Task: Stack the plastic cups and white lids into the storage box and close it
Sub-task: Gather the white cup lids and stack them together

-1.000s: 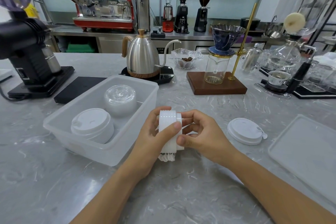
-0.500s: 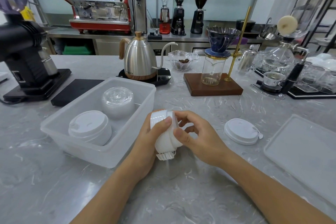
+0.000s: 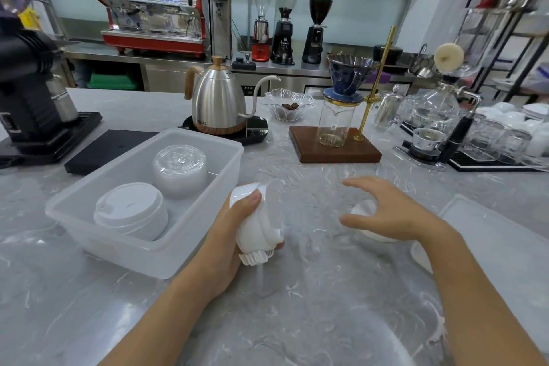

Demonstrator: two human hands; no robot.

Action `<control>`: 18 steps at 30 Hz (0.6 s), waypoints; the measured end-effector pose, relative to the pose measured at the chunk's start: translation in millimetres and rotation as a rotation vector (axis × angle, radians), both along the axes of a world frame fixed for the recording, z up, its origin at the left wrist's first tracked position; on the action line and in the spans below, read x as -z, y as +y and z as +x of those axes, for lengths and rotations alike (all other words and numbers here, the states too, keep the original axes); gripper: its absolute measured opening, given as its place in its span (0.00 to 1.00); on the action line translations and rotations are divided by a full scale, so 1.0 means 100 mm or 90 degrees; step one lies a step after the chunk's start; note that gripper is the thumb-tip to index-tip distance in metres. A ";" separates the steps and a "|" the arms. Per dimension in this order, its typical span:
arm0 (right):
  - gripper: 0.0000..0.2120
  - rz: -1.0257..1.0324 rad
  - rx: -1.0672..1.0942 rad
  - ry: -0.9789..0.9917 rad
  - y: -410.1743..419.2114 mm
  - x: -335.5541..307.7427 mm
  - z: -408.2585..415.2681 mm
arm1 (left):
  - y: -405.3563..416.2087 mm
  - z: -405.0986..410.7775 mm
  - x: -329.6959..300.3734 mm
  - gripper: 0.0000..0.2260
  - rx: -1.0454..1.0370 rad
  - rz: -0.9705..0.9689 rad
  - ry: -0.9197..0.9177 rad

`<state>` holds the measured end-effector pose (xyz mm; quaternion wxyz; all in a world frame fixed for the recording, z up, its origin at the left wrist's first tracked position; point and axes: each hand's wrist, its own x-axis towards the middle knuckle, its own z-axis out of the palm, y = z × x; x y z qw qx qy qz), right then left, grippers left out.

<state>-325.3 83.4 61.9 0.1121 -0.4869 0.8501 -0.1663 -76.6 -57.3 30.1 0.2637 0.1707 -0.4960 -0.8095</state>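
My left hand [image 3: 234, 227] grips a stack of white lids [image 3: 257, 224], tilted on its side just right of the translucent storage box [image 3: 124, 246]. Inside the box sit a stack of white lids [image 3: 130, 209] at the near end and upturned clear plastic cups [image 3: 179, 169] behind them. My right hand [image 3: 389, 211] hovers with fingers spread over a single white lid [image 3: 364, 208] lying on the counter; it holds nothing. The box's flat lid [image 3: 502, 249] lies at the right.
A steel kettle [image 3: 218, 104] on a black base stands behind the box, with a black scale pad [image 3: 110, 147] and a black grinder [image 3: 29, 92] to the left. A pour-over stand [image 3: 335, 145], glass bowl [image 3: 288, 105] and glassware crowd the back right.
My right hand let go of the lid stack and moved right, over the single lid on the counter. My left hand keeps the stack, now tilted more toward the box.
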 end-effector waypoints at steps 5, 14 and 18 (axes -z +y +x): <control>0.38 0.112 0.013 -0.004 0.15 -0.05 -0.14 | 0.02 -0.02 0.00 0.31 0.007 -0.004 -0.006; 0.33 0.104 0.004 -0.003 0.14 0.00 -0.16 | 0.02 -0.03 0.03 0.24 0.034 -0.023 0.000; 0.32 0.006 0.002 -0.022 0.10 -0.01 -0.12 | 0.02 -0.03 0.03 0.24 0.042 -0.029 -0.006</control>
